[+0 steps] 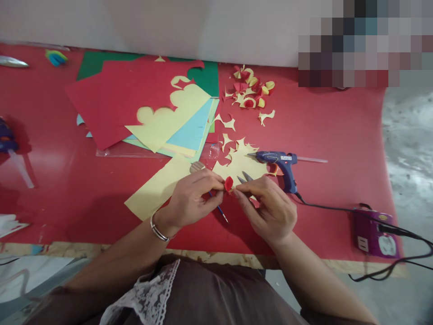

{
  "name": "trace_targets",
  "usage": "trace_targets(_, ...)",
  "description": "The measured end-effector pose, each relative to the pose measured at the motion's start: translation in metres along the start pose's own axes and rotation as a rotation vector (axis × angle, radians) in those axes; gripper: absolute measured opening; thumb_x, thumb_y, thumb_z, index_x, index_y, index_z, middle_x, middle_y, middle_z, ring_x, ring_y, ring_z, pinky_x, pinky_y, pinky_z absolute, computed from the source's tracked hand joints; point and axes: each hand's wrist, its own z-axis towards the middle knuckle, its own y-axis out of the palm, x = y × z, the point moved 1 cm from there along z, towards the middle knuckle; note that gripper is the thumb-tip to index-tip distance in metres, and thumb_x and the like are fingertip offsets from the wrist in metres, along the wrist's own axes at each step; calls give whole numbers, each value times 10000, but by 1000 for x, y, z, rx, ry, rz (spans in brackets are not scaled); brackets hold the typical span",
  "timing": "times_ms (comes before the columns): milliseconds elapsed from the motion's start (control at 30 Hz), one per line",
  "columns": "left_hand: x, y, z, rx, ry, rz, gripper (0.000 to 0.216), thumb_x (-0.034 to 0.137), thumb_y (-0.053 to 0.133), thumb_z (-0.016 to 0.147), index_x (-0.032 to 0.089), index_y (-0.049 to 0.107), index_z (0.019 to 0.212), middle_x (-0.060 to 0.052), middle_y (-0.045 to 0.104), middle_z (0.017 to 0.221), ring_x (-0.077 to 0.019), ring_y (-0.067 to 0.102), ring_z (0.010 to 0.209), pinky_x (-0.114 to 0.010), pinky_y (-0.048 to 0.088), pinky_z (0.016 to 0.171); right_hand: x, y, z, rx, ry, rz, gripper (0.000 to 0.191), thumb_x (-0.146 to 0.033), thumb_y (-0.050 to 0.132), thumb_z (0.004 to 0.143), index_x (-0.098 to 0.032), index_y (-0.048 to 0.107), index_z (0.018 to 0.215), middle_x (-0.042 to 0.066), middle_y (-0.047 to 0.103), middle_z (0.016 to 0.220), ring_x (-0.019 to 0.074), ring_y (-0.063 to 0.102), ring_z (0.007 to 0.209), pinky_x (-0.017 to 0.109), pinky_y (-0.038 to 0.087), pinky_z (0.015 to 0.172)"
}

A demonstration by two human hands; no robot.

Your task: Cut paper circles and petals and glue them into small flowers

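Between my hands is a small red paper piece [229,183], curved like a petal, with a bit of yellow at its lower edge. My left hand [199,194] pinches its left side. On the right, the thumb and forefinger of my right hand [270,205] pinch at its lower right edge. A blue pen or thin brush [221,213] lies on the table under my left hand. The blades of a pair of scissors [246,177] poke out beside my right hand, the rest hidden. Cut yellow paper [248,155] lies just beyond.
A blue hot glue gun [275,158] lies right of the yellow paper, its cord running to a purple power box [377,232]. Red and yellow paper pieces [250,88] are heaped behind. Stacked coloured sheets [118,95] lie back left; another glue gun [6,137] sits far left.
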Motion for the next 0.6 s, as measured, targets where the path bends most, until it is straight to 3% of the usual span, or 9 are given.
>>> trace_targets(600, 1, 1, 0, -8, -16, 9, 156, 57, 694, 961, 202, 646, 927, -32, 771, 871, -141, 743, 790, -258, 604, 709, 0, 0, 0, -22, -27, -37, 166, -81, 749, 966, -232, 751, 1034, 35, 825, 836, 190, 773, 718, 338, 635, 644)
